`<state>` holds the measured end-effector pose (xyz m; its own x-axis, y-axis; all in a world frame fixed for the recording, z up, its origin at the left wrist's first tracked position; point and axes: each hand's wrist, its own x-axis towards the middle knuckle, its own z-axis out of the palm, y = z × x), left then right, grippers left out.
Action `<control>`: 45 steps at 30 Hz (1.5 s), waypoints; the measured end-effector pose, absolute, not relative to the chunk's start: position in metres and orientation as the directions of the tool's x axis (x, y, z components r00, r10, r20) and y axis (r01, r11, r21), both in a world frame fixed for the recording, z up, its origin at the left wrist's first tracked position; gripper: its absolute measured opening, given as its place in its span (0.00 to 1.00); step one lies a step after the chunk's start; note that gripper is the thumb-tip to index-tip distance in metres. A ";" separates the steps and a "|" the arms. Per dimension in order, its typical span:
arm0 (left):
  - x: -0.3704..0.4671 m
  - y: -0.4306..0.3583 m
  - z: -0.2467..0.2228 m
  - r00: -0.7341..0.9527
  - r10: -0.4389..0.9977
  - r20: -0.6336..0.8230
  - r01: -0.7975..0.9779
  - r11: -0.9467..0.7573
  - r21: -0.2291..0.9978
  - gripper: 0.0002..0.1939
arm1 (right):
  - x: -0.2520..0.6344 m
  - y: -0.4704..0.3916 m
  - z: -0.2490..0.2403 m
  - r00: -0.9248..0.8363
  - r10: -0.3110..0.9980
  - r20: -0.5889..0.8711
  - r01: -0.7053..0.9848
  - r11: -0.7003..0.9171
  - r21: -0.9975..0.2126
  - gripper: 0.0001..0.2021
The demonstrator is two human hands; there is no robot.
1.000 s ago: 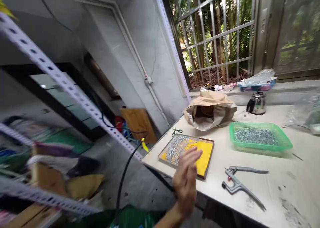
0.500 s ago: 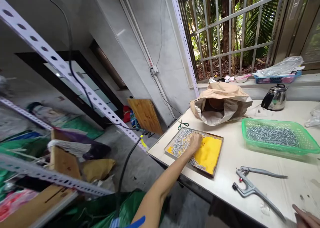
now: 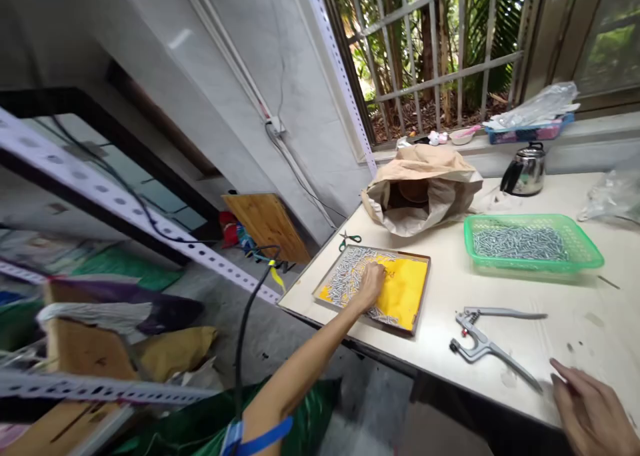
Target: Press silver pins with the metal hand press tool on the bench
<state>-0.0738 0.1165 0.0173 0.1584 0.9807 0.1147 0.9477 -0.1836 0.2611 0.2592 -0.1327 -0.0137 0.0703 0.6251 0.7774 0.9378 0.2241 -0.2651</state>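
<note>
Metal pcs [image 3: 345,276] in 1 tray [image 3: 422,296] under 1 L hand [image 3: 371,285], grip unclear; 1 R hand [image 3: 593,406], fingers loose

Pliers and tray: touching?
Apart. The head view shows white tabletop between the pliers and the tray.

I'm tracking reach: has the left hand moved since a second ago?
Yes: against the tray, the left hand has moved from the near edge in toward the middle.
</note>
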 end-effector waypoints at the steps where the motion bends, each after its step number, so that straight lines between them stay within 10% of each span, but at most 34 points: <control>1: -0.073 0.114 0.018 0.151 0.983 0.103 0.951 -0.173 0.255 0.09 | 0.255 -0.133 -0.002 0.049 0.602 0.797 0.951 0.216 -0.221 0.10; 5: -0.069 0.108 0.029 0.107 0.991 0.083 0.964 -0.124 0.236 0.08 | 0.249 -0.132 0.017 -0.057 0.578 0.814 0.964 0.243 -0.105 0.10; 10: -0.046 0.089 0.052 0.157 0.984 0.082 0.940 -0.174 0.294 0.09 | 0.251 -0.130 0.010 0.075 0.622 0.779 0.917 0.263 -0.299 0.10; 17: 0.027 0.020 0.058 0.347 0.900 -0.265 0.676 -0.044 0.735 0.08 | 0.244 -0.115 0.019 -0.131 0.847 0.515 0.934 0.279 -0.222 0.10; 45: 0.052 0.014 0.035 0.369 0.566 -0.737 0.786 0.234 0.573 0.20 | 0.248 -0.103 0.008 -0.139 0.880 0.454 0.946 0.253 -0.201 0.11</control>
<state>0.0518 0.0141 0.0350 0.3691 0.5663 -0.7370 0.7856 0.2336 0.5729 0.2482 -0.1029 0.0081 -0.1386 0.8803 0.4538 0.9465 0.2527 -0.2009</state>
